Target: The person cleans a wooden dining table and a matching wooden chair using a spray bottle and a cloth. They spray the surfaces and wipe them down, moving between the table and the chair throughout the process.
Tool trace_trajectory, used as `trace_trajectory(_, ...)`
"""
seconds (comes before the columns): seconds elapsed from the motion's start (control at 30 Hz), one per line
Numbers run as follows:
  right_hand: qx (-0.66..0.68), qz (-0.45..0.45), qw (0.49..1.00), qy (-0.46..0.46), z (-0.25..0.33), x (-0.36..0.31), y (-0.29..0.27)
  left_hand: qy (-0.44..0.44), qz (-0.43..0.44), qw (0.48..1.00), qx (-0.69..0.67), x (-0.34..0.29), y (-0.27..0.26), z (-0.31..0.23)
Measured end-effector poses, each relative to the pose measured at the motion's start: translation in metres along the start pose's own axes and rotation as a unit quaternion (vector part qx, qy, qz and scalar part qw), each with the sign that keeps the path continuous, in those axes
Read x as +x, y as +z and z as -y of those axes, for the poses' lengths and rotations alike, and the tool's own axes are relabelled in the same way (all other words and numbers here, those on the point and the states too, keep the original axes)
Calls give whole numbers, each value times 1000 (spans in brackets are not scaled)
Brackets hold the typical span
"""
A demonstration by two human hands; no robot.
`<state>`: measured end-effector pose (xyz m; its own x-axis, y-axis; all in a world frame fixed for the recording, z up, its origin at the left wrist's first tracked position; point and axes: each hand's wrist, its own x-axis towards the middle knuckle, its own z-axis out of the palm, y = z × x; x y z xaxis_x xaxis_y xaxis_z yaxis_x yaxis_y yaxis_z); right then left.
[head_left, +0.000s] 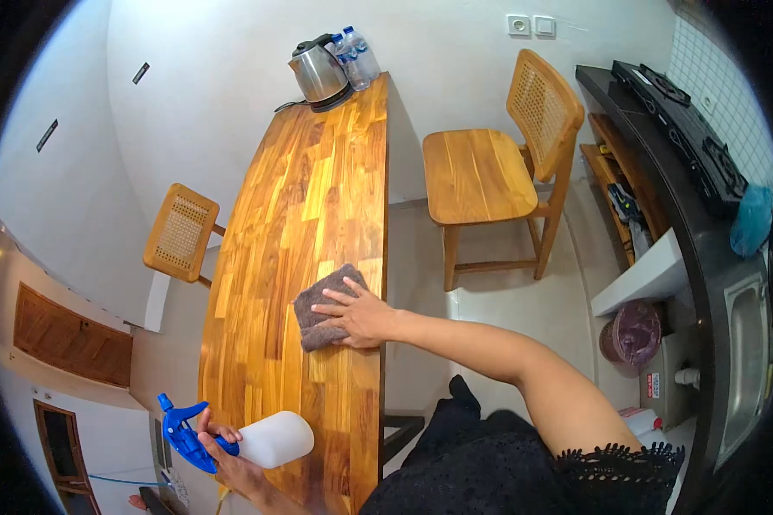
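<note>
Brown cloth [316, 338] on the wooden worktop [270, 249], near its right edge, beneath the right grip [361, 318]. Best to press evenly through the whole palm, sweep in overlapping strokes along the planks, and ease off by the edge; wise, too, to hold the bottle [279, 439] clear of the cloth's path. Right grip flat and unclenched, palm down, fingers fanned leftward, elbow bent; left grip [232, 466] wrapped round the bottle's blue trigger head [185, 438], nozzle end leftward.
</note>
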<state>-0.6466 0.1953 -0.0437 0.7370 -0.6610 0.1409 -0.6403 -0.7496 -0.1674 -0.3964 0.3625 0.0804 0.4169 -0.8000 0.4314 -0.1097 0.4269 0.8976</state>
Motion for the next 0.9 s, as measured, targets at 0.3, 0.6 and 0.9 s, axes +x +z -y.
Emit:
trace_trajectory(0.3,4,-14,997,70,-182,57,-24,43,63,994,72,72,126,59)
trace_trajectory(0.6,24,-51,988,144,-418,131,-57,25,-48,996,76,141,239,111)
trace_trajectory(0.9,-32,-87,964,249,-546,167,-68,-17,-91,983,158,191,302,149)
